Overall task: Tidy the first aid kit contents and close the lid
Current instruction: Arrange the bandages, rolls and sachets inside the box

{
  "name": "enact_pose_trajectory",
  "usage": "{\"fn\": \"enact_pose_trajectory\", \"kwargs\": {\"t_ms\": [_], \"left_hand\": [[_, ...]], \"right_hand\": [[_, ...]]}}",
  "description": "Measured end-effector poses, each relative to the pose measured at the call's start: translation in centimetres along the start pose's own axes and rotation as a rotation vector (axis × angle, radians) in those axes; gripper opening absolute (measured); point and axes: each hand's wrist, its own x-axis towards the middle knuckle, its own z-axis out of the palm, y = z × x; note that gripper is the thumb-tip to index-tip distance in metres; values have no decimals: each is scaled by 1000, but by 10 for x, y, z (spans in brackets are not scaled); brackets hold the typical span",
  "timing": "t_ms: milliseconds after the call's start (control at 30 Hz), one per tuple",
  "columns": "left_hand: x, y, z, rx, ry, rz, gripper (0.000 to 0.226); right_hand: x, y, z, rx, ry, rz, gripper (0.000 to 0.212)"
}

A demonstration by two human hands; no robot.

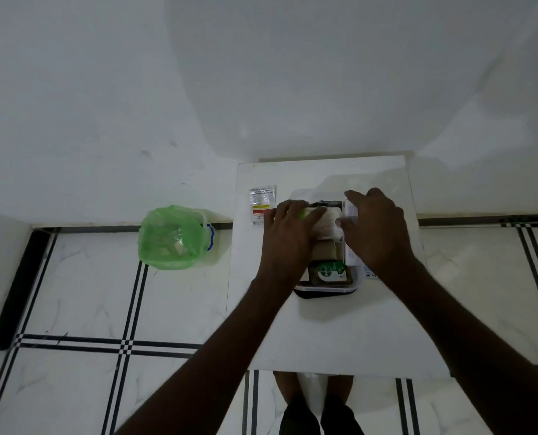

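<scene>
The first aid kit is a dark open box [324, 291] on a small white table [340, 334]. A brown Dettol bottle [328, 273] with a green label lies at its near end. A white pad [327, 226] lies further back in the box. My left hand [288, 237] rests on the pad's left side, fingers spread over a green item. My right hand [376, 229] grips a white carton [351, 211] at the box's right side. A white sachet [262, 204] lies on the table left of the box. No lid can be made out.
A small bin lined with a green bag [173, 237] stands on the tiled floor left of the table. White walls rise behind. My feet [318, 409] show below the table's near edge.
</scene>
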Motion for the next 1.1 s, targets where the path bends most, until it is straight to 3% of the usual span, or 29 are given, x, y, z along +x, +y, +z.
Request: {"fn": "enact_pose_trajectory", "kwargs": {"t_ms": [100,367,567,667,833,933,1100], "left_hand": [[5,-1,1,9,7,29,39],[1,-12,6,-21,71,16,47],[-2,-10,10,-37,77,4,44],[-1,-9,8,-50,71,15,53],[-1,-16,9,-59,94,33,48],[-1,-16,8,-68,90,44,49],[-1,-13,5,-80,82,37,47]], "right_hand": [[4,0,3,-64,-7,-16,48],[-18,31,23,-182,-98,-179,73],[-20,31,33,-209,-200,-147,75],[-17,27,38,-176,-207,-96,78],[-29,31,27,-152,-186,-147,65],[-35,36,22,-208,-298,-153,73],[-33,21,32,-210,-298,-66,89]]}}
